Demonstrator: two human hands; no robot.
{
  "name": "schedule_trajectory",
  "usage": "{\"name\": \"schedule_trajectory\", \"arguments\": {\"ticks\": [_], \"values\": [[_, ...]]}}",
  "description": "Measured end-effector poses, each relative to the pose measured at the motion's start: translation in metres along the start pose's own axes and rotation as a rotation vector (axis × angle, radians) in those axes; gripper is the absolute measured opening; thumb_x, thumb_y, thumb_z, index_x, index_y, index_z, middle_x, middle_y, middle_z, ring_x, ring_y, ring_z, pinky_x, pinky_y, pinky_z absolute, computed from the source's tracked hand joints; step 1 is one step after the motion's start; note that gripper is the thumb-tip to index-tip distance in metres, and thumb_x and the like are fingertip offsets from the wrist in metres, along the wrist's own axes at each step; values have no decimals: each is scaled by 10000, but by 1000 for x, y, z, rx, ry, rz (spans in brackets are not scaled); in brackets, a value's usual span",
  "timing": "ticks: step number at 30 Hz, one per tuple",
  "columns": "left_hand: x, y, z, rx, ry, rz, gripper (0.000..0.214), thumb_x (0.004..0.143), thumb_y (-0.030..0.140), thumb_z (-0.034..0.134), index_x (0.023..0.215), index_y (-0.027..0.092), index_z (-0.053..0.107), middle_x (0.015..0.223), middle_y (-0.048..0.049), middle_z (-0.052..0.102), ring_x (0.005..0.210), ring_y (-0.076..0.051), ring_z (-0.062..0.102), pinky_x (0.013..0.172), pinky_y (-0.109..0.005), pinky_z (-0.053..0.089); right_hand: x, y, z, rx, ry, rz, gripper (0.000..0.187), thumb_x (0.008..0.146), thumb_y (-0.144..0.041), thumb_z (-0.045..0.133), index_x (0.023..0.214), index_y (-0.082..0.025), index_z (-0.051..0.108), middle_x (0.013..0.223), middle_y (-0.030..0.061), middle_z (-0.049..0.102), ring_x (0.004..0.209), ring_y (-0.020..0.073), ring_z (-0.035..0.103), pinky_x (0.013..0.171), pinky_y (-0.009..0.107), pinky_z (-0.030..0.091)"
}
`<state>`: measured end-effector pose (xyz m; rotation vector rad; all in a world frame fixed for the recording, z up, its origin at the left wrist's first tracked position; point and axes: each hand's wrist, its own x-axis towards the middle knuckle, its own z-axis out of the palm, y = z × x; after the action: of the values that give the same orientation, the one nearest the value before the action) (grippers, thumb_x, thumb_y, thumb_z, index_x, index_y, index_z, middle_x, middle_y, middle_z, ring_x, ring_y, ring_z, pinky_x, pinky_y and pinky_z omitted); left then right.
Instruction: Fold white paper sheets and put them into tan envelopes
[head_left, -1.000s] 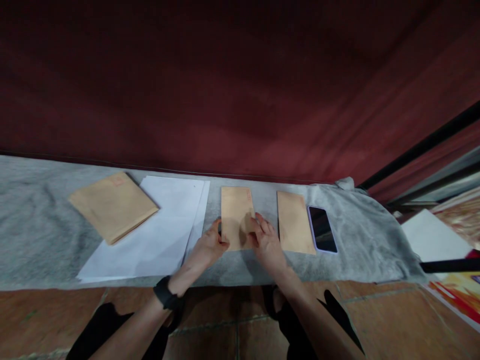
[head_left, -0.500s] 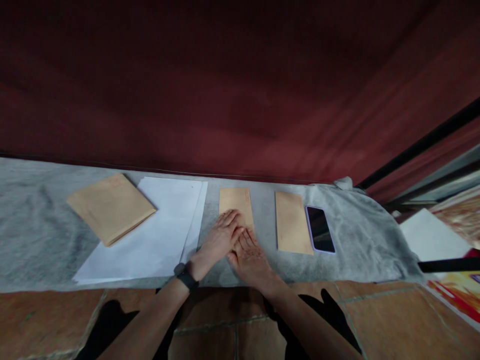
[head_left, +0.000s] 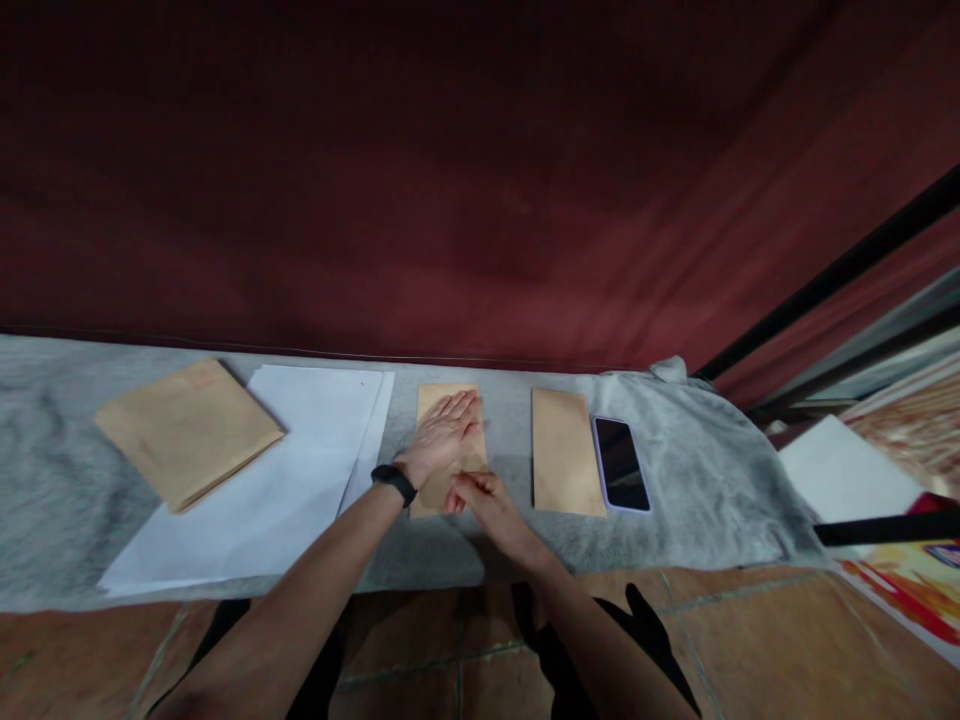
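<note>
While flat on smooth tan envelope (head_left: 431, 498), left hand (head_left: 442, 435) fingers together; right hand (head_left: 480, 500) fingers curled.

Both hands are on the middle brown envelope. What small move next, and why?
Probably press the right hand along the near end of the middle brown paper envelope: the left hand pins it flat, and the right fingers curl there.
</note>
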<state>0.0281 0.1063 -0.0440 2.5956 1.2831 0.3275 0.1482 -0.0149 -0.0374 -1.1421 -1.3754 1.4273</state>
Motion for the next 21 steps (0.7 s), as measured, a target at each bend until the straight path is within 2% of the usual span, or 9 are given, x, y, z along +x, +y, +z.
{"name": "schedule_trajectory", "arguments": {"ticks": [4, 9, 15, 18, 21], "values": [[7, 1, 2, 16, 8, 9, 563, 1015, 361, 289, 1529, 143, 366, 1621, -99, 318, 1515, -217, 241, 1254, -415, 138, 3, 1, 0, 5, -11, 49, 518, 911, -572, 494, 565, -213, 636, 576, 1, 618, 580, 133, 534, 667, 259, 466], [-4, 6, 10, 9, -34, 47, 584, 1008, 390, 323, 1526, 122, 357, 1626, -123, 297, 1517, -222, 230, 1249, -407, 150, 5, -2, -3, 23, -61, 68, 551, 908, -600, 495, 541, -206, 614, 537, -3, 600, 514, 116, 484, 576, 244, 441], [-24, 14, 12, 28, -115, 111, 615, 981, 349, 365, 1547, 118, 294, 1647, -136, 237, 1536, -217, 148, 1242, -408, 141, 9, -10, -15, 104, -238, 82, 513, 893, -564, 526, 571, -177, 625, 558, 11, 631, 472, 110, 505, 525, 250, 449], [-37, 19, 9, 41, -135, 170, 744, 915, 384, 474, 1568, 124, 228, 1656, -150, 195, 1542, -235, 106, 1242, -420, 124, 7, -18, -22, 122, -296, 93, 529, 882, -577, 528, 547, -180, 624, 528, 21, 624, 462, 126, 534, 516, 262, 477], [-48, 25, 10, 62, -195, 174, 871, 847, 429, 568, 1567, 93, 211, 1656, -178, 168, 1543, -264, 91, 1245, -433, 105, 2, -27, -27, 187, -341, 130, 483, 871, -540, 550, 539, -195, 608, 530, 23, 628, 487, 145, 575, 537, 277, 518]]}}
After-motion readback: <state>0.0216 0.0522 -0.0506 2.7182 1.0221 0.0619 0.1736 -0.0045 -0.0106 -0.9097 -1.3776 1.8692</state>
